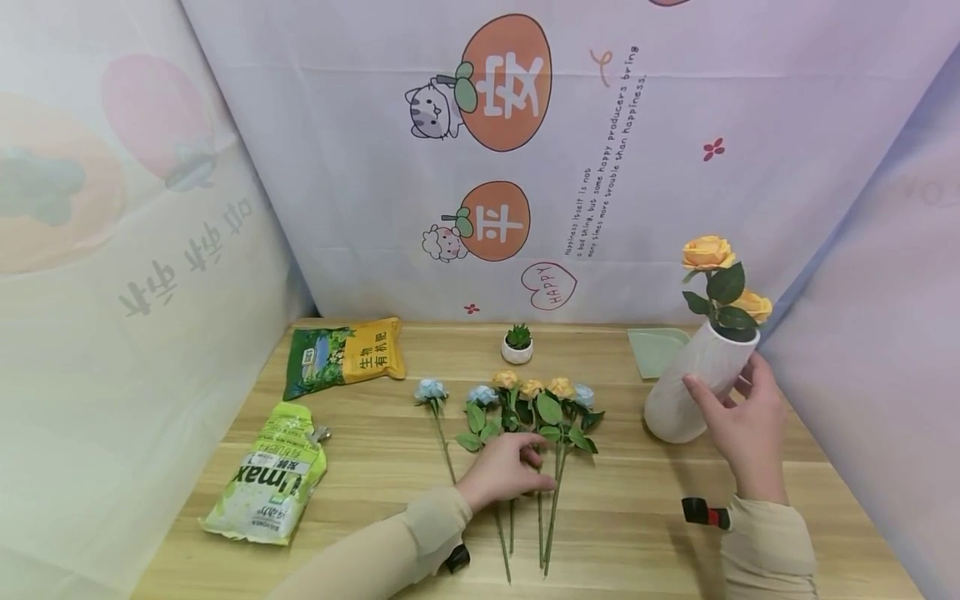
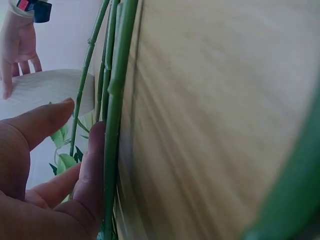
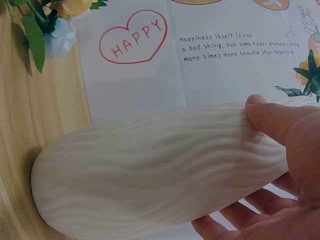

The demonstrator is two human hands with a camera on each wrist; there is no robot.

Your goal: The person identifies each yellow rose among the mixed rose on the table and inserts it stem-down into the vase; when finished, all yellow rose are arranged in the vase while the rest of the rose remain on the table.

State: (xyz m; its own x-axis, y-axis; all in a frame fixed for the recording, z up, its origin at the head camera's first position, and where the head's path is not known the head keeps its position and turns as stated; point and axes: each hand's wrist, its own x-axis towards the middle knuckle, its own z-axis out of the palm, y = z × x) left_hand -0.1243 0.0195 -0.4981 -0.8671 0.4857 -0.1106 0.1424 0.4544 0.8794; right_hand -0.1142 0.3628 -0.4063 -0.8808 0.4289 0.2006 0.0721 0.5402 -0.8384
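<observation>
Several artificial roses [image 1: 525, 392], blue and yellow, lie in a row on the wooden table [image 1: 375, 467] with their stems [image 2: 115, 100] pointing toward me. My left hand [image 1: 534, 467] rests on those stems; one finger [image 2: 92, 165] touches a stem and the thumb [image 2: 45, 120] stands apart from it. A white ribbed vase [image 1: 686, 387] leans at the right, gripped by my right hand [image 1: 718, 385] with the thumb [image 3: 275, 117] on its side and the other fingers behind it. Two yellow roses [image 1: 708, 252] stand in the vase [image 3: 150, 170].
Two bags lie at the left, a green and yellow one [image 1: 345, 357] and a pale green one [image 1: 266, 479]. A small potted succulent [image 1: 517, 343] and a green tray [image 1: 658, 346] sit by the back cloth wall. Cloth walls close both sides.
</observation>
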